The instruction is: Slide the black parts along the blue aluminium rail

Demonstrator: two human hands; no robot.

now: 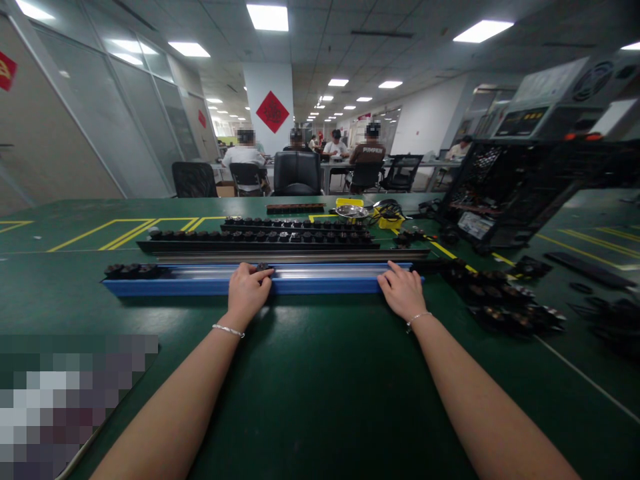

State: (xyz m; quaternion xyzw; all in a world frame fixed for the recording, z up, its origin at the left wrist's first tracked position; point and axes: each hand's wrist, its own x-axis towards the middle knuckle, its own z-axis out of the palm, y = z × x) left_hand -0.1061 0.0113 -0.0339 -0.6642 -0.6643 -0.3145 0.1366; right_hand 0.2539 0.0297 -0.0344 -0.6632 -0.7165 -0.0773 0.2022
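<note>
As the left hand (249, 290) closes thumb and finger on a small black part (263, 267) inside a blue channel rail (173, 287), the right hand (404, 291) touches the rail's right end, its grip impossible to tell. The rail lies across a green table (320, 393), before black strips (250, 247) lined with dark components (285, 237); seated people (369, 155) appear beyond.

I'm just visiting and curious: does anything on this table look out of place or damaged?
The computer case at the right stands with its insides exposed; it also appears tilted, though lens distortion may explain that. No spill or damage is evident.
</note>
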